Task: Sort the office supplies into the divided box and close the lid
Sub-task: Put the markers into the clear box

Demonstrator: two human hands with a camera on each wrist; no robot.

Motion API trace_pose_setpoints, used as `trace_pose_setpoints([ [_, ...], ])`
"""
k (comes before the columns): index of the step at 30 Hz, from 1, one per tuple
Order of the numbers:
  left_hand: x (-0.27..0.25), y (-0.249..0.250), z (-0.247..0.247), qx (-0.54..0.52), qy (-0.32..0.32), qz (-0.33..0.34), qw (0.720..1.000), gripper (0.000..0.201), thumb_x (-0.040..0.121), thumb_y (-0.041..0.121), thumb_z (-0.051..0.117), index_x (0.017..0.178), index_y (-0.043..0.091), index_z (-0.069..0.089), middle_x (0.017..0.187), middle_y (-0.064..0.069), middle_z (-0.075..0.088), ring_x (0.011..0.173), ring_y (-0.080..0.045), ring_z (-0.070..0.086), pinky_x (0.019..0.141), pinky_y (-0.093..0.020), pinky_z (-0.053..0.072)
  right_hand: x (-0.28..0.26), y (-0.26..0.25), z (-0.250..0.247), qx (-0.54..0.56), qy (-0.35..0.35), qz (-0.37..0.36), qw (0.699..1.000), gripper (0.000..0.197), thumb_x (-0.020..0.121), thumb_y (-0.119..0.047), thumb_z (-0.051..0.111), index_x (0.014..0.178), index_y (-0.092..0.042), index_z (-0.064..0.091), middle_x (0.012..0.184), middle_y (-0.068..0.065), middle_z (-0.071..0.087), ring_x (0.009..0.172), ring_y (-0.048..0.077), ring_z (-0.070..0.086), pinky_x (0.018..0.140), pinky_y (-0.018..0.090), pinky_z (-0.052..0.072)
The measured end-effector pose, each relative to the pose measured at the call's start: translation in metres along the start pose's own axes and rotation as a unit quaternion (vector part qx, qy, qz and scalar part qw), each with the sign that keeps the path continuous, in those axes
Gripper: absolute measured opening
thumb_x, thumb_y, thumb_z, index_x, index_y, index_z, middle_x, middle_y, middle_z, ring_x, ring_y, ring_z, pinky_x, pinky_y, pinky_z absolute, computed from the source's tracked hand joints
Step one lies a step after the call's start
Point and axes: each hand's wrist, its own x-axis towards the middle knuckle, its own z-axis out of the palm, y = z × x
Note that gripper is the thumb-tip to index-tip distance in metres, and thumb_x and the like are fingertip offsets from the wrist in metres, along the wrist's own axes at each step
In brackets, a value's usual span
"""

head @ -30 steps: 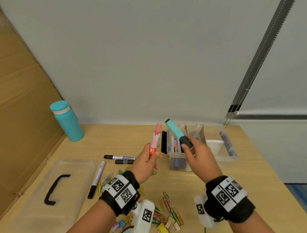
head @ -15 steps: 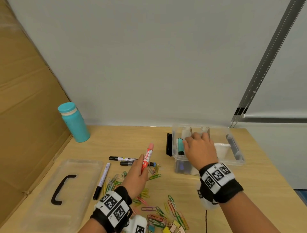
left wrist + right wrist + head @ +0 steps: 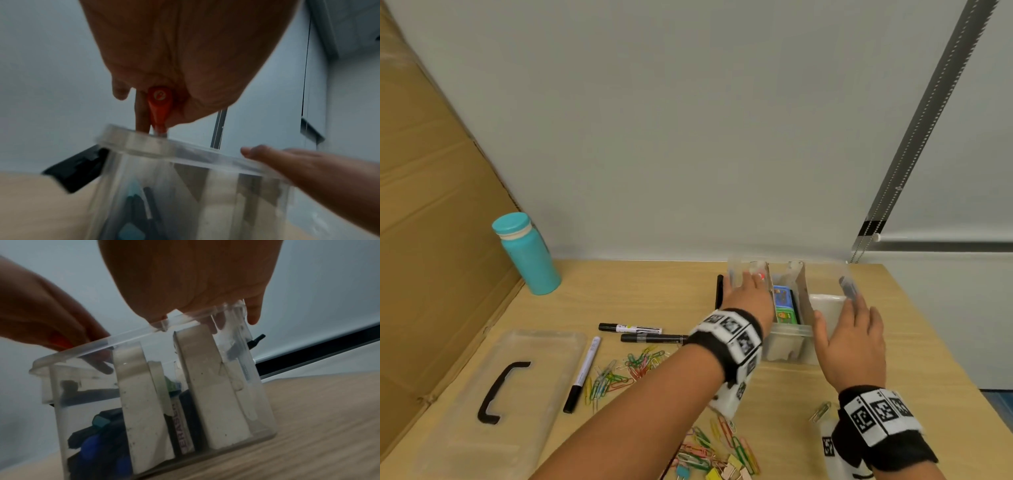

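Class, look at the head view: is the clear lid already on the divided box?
No. The lid lies flat on the table, left of the open divided box.

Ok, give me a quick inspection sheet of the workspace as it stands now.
Surface: wooden table, level.
Job's things: clear divided box open, markers in its left compartment; lid lies off at the left; three markers and paper clips unsorted.
Clutter: teal bottle at the back left.
Grippers: left hand lowers a red marker into the left compartment; right hand rests open on the box's right rim.
Cables: nothing seen.
Surroundings: cardboard panel on the left, grey wall behind.
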Motion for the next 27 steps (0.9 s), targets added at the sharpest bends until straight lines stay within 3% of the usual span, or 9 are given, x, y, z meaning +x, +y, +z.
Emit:
trace_pose_setpoints([
  [3,0.026,0.018,-0.002,0.033,-0.042,-0.042,0.998,0.065,0.093,0.008,0.038,0.146,-0.007,0.003,0.154,-0.025,0.012,0.144,-0.034,0.015,0.114,-0.057,-0.011,0.0,-0.001,0.0,-0.005,-0.002,0.0,1.0,0.091,0.083,-0.062,0.008,0.141,0.002,0.037,0.152,0.017,0.03,0.139,0.038,0.024,0.112,0.05,0.029],
  [5,0.032,0.024,0.0,0.024,-0.059,-0.055,0.996,0.054,0.092,0.01,0.04,0.141,-0.006,0.021,0.136,-0.023,0.038,0.136,-0.035,0.03,0.112,-0.059,-0.014,-0.001,-0.001,-0.001,-0.002,0.002,-0.001,1.0,0.091,0.084,-0.062,0.008,0.14,0.004,0.039,0.15,0.018,0.031,0.138,0.039,0.026,0.112,0.05,0.029],
  [7,0.033,0.025,0.003,0.043,-0.064,-0.053,0.996,0.047,0.091,0.011,0.042,0.134,-0.005,0.031,0.126,-0.02,0.047,0.129,-0.034,0.04,0.111,-0.061,-0.015,-0.001,-0.001,-0.001,-0.007,0.007,-0.005,1.0,0.091,0.084,-0.061,0.007,0.139,0.004,0.04,0.15,0.019,0.032,0.138,0.039,0.026,0.113,0.05,0.029],
  [11,0.025,0.007,0.015,-0.016,0.0,0.022,1.0,0.063,0.084,0.008,0.055,0.139,0.002,0.026,0.135,-0.009,0.05,0.127,-0.026,0.047,0.113,-0.058,-0.014,-0.001,-0.001,0.0,-0.008,0.011,-0.003,1.0,0.088,0.086,-0.059,0.01,0.138,0.004,0.041,0.148,0.02,0.035,0.137,0.039,0.028,0.111,0.049,0.029],
  [14,-0.012,-0.015,0.016,-0.093,0.083,0.111,0.986,0.067,0.09,0.007,0.05,0.148,0.015,0.017,0.154,-0.001,0.026,0.142,-0.015,0.026,0.119,-0.048,-0.004,-0.001,-0.001,0.0,-0.007,0.012,-0.004,1.0,0.086,0.086,-0.059,0.011,0.138,0.003,0.041,0.148,0.02,0.036,0.137,0.039,0.029,0.111,0.049,0.03],
  [16,-0.038,-0.037,0.022,-0.11,0.135,0.123,0.977,0.061,0.095,0.01,0.04,0.148,0.024,0.015,0.157,0.007,0.017,0.144,-0.01,0.016,0.121,-0.042,0.002,0.0,0.0,0.001,-0.011,0.01,-0.008,1.0,0.086,0.086,-0.059,0.01,0.139,0.001,0.04,0.149,0.019,0.034,0.138,0.039,0.027,0.111,0.049,0.029],
  [20,-0.073,-0.108,0.048,-0.129,0.16,0.041,0.978,0.051,0.096,0.021,0.04,0.144,0.03,0.026,0.152,0.01,0.027,0.139,-0.009,0.025,0.118,-0.037,0.02,-0.001,0.003,0.004,-0.005,0.017,-0.014,1.0,0.078,0.087,-0.058,0.014,0.138,-0.004,0.041,0.15,0.017,0.032,0.138,0.04,0.026,0.111,0.053,0.029],
  [24,-0.092,-0.192,0.068,-0.096,0.06,-0.13,0.985,0.047,0.097,0.027,0.041,0.142,0.023,0.032,0.149,0.001,0.035,0.133,-0.018,0.038,0.113,-0.04,0.028,-0.004,-0.005,0.004,0.0,0.021,-0.016,1.0,0.065,0.091,-0.046,0.021,0.14,-0.007,0.035,0.154,0.017,0.024,0.144,0.039,0.013,0.115,0.059,0.015],
  [27,-0.103,-0.232,0.077,-0.059,0.024,-0.216,0.974,0.054,0.095,0.033,0.043,0.145,0.02,0.026,0.147,-0.005,0.035,0.129,-0.025,0.04,0.106,-0.039,0.037,-0.017,-0.033,-0.004,0.035,0.076,-0.106,0.991,0.054,0.089,-0.031,0.034,0.138,-0.009,0.037,0.155,0.016,0.022,0.146,0.035,0.005,0.117,0.055,0.006],
])
